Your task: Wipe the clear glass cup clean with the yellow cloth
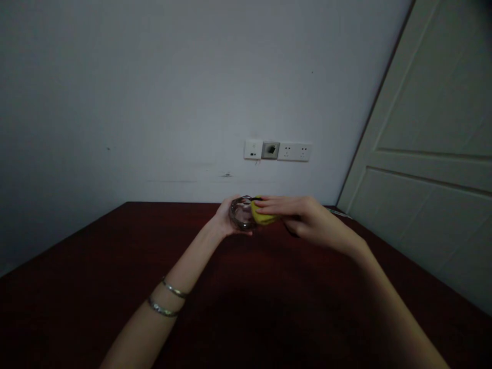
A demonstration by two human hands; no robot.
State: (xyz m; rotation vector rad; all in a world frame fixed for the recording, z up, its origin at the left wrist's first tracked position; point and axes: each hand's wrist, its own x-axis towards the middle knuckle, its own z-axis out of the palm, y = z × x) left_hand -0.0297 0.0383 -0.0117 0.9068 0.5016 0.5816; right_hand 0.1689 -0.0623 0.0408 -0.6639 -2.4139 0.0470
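A clear round glass (241, 224) is tilted above the dark red table, its open rim facing me. My left hand (225, 218) is wrapped around its left side, fingers partly hidden behind it. A soft yellow cloth (263, 217) with dark edging presses against the glass's right side. Fingers of my right hand (303, 212) lie over this cloth and grip it; the thumb is bent below. Some dark material shows under the right palm. Whether any cloth reaches inside the glass, I cannot tell. Two silver bangles (164, 310) circle my left forearm.
The dark red tabletop (96, 256) extends to a pale wall (172, 102). Wall sockets and switches (294, 151) sit just above the table's far edge. A panelled white door (430, 154) stands along the right side. Something thin and pale (340, 212) lies at the far right corner.
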